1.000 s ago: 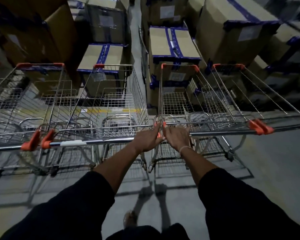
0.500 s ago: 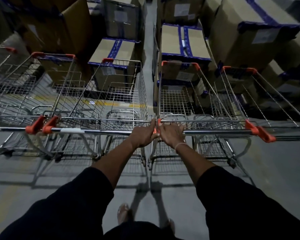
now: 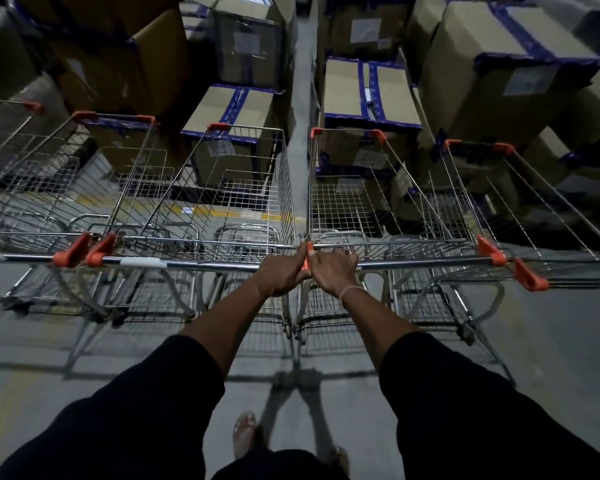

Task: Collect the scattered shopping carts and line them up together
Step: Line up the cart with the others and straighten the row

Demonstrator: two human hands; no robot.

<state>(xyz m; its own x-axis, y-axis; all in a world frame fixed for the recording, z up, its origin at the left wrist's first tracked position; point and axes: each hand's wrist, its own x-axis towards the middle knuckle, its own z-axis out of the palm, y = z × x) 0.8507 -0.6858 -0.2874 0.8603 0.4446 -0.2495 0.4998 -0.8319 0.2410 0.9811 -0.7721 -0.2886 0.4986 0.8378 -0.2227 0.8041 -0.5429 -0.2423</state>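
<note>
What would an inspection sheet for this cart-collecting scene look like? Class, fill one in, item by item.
Surface: grey concrete floor, a yellow line painted across it.
Job's things: wire carts side by side; left cart and right cart meet at their handle ends.
Clutter: nothing seen.
Grippers: left hand grips the left cart's handle; right hand grips the right cart's handle; the hands sit side by side.
Cables: nothing seen.
Surroundings: stacked cardboard boxes with blue tape, a narrow aisle between them.
</note>
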